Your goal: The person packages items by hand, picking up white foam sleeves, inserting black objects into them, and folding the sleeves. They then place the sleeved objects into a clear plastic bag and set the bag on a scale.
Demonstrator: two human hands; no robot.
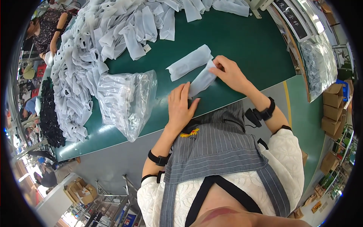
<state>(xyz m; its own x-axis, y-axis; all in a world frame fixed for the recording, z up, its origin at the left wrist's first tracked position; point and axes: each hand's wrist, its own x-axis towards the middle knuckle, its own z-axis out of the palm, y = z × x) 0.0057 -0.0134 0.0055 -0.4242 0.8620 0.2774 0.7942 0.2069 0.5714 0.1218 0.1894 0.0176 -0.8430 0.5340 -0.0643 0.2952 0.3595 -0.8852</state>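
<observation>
At frame centre, the lower white pouch [202, 81] slants up rightward from the left hand [179, 108], whose closure is unclear, to the pinching right hand [231, 77].

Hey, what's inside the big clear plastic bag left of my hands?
The clear bag shows whitish items bunched toward its left side, possibly packets. Glare and creases obscure how many; anything inside or beneath them is covered.
</observation>
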